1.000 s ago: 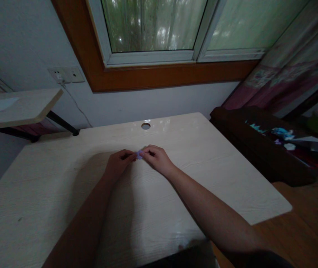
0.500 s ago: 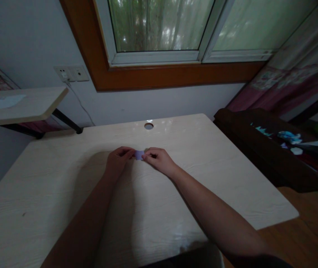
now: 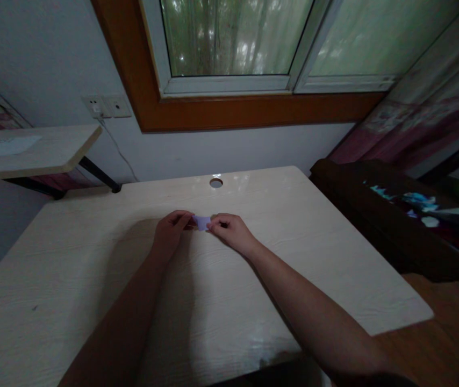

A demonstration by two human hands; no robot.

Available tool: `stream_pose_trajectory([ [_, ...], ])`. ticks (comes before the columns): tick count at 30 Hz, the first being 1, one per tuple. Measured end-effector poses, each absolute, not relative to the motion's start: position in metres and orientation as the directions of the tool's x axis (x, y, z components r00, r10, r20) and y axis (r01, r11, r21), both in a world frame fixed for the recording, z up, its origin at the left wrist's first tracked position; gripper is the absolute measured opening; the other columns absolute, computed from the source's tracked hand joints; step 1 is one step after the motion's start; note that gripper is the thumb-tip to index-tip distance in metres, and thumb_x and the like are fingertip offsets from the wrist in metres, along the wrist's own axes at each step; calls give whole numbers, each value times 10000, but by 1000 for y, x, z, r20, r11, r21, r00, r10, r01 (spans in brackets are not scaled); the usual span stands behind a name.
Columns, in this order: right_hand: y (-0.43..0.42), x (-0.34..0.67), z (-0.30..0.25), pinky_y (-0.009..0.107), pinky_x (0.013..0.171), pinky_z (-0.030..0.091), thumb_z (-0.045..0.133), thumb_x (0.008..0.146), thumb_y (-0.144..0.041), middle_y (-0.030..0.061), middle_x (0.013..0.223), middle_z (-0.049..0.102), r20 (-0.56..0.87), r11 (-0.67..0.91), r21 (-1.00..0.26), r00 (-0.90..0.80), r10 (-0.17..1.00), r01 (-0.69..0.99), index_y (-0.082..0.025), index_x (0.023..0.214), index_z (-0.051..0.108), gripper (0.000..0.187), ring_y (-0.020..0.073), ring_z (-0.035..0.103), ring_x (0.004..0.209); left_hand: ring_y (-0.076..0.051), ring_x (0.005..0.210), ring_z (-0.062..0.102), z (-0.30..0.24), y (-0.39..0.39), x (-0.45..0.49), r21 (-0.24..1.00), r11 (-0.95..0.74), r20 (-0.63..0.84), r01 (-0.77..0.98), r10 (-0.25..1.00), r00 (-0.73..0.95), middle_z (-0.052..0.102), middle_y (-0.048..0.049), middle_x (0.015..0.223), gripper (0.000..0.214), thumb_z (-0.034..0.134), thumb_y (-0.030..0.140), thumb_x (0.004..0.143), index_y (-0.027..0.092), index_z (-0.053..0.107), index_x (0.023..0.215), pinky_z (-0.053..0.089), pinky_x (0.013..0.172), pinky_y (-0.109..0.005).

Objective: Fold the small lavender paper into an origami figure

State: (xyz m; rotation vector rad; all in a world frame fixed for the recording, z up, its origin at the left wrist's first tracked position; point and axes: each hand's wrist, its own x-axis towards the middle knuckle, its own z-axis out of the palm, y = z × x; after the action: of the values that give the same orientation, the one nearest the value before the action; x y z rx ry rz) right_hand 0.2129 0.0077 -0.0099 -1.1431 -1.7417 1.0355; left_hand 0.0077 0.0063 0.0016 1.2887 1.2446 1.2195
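Note:
Both my hands meet over the middle of a pale wooden desk [image 3: 294,242]. Between them is a small light-purple piece [image 3: 202,222], perhaps paper or tape; it is too small to name surely. My left hand [image 3: 172,232] pinches its left end with curled fingers. My right hand [image 3: 230,231] pinches its right end the same way. The piece is stretched flat between the fingertips, just above the desk top.
A round cable hole [image 3: 215,183] lies at the desk's far edge. A small side table [image 3: 31,150] stands to the left, below a wall socket [image 3: 108,106]. A dark bench [image 3: 391,220] with scattered small items runs along the right. A window is ahead.
The hands have drawn slightly apart, so more of the purple piece shows between the fingertips. The camera has shifted a little.

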Motion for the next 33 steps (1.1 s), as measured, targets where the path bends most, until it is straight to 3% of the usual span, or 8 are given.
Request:
stream_pose_trajectory([
  [4,7,212,-8,242,620,401,640,841,-372,24,713,661,155,219,-945,-260,953,242,-149,759,728,253,124,547,642,-164,713,689,1,7,8,997,-68,68,-33,997,23,724,-50,804,359,665,488,824,149,667,939,572,710,-315],
  [9,5,213,-4,246,658,428,640,851,-405,35,747,684,161,216,-956,-259,952,200,-158,768,740,279,138,584,691,-146,708,672,-5,10,14,996,-69,76,-63,990,115,698,-13,799,484,818,389,685,165,616,1064,566,684,-290],
  [16,3,214,-4,241,667,426,622,883,-398,29,770,688,233,318,-920,-329,915,230,-171,794,756,279,136,599,714,-131,693,649,-10,8,22,988,-116,128,-100,984,125,660,26,767,575,795,284,711,187,519,1205,534,695,-283],
  [22,0,211,-2,236,637,413,644,873,-405,19,772,664,246,381,-890,-441,863,249,-183,829,749,249,122,562,677,-124,706,618,0,3,20,991,-113,121,-73,986,112,645,21,783,491,727,269,762,182,528,1203,496,704,-268],
  [28,-2,211,-6,218,584,412,699,830,-367,-15,729,621,217,278,-939,-277,936,204,-180,915,637,215,103,513,610,-102,644,563,4,1,19,989,-110,121,-102,987,109,604,41,748,468,711,257,766,188,526,1189,454,635,-238],
  [33,-3,207,-6,261,719,488,658,868,-288,32,870,675,355,417,-884,-275,893,212,-199,956,654,125,142,610,764,-97,629,558,4,0,19,985,-113,135,-129,974,180,589,47,738,478,697,263,789,187,502,1218,445,615,-231],
])
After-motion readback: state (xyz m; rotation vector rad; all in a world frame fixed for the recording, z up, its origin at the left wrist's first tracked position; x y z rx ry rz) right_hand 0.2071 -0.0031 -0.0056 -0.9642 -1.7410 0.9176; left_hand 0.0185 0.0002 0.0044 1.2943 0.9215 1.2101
